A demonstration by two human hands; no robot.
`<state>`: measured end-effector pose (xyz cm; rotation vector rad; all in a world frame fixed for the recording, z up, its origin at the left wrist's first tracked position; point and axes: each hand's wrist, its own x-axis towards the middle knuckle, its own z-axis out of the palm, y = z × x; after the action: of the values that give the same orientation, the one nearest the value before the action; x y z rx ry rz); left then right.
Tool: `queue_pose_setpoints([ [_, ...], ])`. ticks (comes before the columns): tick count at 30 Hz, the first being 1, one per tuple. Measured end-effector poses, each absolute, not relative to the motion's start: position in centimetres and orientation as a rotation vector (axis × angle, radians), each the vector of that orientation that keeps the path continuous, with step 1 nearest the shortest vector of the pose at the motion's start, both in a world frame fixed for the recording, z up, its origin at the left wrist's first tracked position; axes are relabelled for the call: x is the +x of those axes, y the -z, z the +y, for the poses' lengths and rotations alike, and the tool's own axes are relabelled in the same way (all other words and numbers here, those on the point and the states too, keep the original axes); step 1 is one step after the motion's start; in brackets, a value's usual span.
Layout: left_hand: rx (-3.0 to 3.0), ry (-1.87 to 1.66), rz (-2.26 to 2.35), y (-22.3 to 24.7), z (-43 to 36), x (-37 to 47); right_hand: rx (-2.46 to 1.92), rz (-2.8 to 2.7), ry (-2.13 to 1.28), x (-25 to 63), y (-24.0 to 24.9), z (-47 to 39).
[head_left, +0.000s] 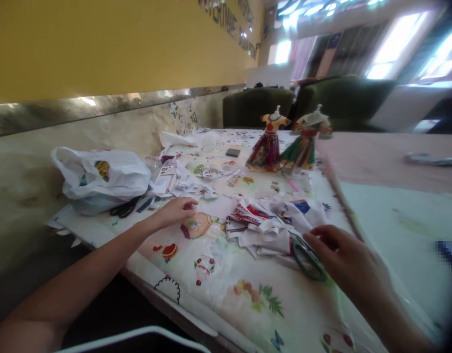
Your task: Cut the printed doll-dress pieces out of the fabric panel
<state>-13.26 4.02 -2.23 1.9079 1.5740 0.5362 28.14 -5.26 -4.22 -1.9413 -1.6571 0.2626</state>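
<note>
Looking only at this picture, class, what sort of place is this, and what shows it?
Perhaps a café-like lounge doubling as a craft space: rounded, dark green seats stand in the background, with green-handled scissors and a small yellow-topped, dark-red-skirted dress nearer.

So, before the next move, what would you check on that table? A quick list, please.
1. Right grip secure on the scissors: cannot tell; fingers are at the handles.
2. Left grip clear of the scissors: ok.
3. Scissors clear of the white scraps: not ok; they overlap the pile's edge.
4. Both little dresses upright: ok.
5. White plastic bag clear of the right grip: ok; it's across the table.
</note>
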Motion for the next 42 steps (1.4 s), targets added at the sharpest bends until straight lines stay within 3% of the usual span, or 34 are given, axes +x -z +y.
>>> queue_pose_setpoints([
  [8,2.148,-0.624,1.387,0.6,3.3,-7.5,-2.117,-2.172,-0.355,27.4,2.6,-5.9],
  [16,2.383,-0.664,0.987,1.8,2.9,0.8,-2.222,-2.164,-0.215,25.7,1.6,-6.7],
  [21,2.428,-0.571,1.014,3.0,2.7,3.9,-2.229,-2.175,-0.211,26.8,1.9,-6.5],
  [26,2.325,-0.633,1.081,2.6,2.6,4.3,-2.143,-2.186,-0.250,27.2,2.2,-6.3],
  [35,1.790,-1.105,1.151,1.9,2.8,1.8,-1.973,-1.991,-0.253,28.2,-0.1,-6.5],
  [42,1.331,-1.351,1.050,1.6,3.8,0.3,-2.316,-1.658,-0.079,31.5,0.9,-4.7],
])
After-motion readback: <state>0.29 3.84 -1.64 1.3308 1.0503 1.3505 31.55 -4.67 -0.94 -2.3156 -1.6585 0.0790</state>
